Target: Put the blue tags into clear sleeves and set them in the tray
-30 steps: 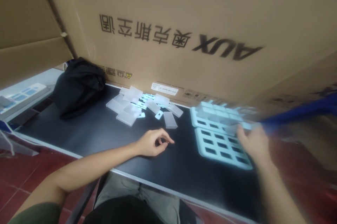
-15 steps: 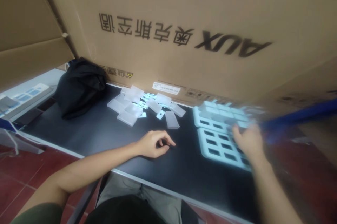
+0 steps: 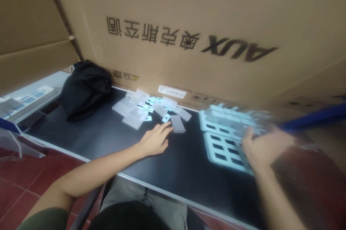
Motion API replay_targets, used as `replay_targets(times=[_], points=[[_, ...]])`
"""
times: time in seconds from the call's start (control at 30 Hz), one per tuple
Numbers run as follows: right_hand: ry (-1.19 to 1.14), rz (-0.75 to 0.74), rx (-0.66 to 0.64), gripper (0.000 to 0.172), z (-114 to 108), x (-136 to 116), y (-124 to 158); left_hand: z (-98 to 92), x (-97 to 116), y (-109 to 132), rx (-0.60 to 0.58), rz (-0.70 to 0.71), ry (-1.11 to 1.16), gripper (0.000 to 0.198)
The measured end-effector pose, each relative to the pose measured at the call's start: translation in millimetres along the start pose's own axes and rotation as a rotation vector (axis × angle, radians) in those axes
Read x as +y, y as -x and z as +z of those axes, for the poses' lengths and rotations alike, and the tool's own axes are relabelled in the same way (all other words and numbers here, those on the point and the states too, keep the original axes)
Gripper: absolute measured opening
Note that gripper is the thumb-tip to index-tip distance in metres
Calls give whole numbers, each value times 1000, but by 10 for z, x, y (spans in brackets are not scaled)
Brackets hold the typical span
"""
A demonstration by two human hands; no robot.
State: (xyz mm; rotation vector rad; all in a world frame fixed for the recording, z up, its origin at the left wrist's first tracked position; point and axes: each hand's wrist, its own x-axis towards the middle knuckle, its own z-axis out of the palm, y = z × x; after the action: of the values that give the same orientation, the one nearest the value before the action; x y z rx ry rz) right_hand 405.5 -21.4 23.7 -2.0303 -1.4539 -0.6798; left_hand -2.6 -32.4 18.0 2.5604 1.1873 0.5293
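Note:
My left hand [image 3: 156, 140] rests over the black tabletop with its fingers apart, holding nothing; its fingertips are beside a small pale blue piece [image 3: 166, 118] and a frosted clear case [image 3: 177, 124]. Several more frosted cases [image 3: 134, 117] lie in a loose pile, with thin pale blue pieces [image 3: 147, 108] among them. At the right, my right hand [image 3: 266, 147] is over the right edge of a light blue tray [image 3: 216, 134] with rectangular openings. Motion blurs its fingers, so what it holds, if anything, is unclear. Cases stand in the tray's back rows [image 3: 225, 112].
A black cloth bag [image 3: 85, 91] sits at the table's back left. Beyond it is a white strip-like object [image 3: 35, 97]. A large cardboard box [image 3: 173, 3] walls off the back. A blue bar [image 3: 316, 116] crosses at the right.
My left hand has moved forward and slightly left towards the pile, and its fingers have spread out from a curl. My right hand has moved slightly right over the tray's edge.

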Motion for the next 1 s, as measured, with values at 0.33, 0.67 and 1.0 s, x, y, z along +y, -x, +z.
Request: replay_targets(times=[0.33,0.67,1.0], points=[[-295,-607,-410,33,-52,-1597,79,23,-3,-99,-20,-89,-199,38],[-221,-482,-685,46,535,-1772,-314,-43,-40,-90,-61,-107,-161,23],[-111,-510,-866,60,659,-1724,-528,-63,-40,-85,-69,-116,-143,23]])
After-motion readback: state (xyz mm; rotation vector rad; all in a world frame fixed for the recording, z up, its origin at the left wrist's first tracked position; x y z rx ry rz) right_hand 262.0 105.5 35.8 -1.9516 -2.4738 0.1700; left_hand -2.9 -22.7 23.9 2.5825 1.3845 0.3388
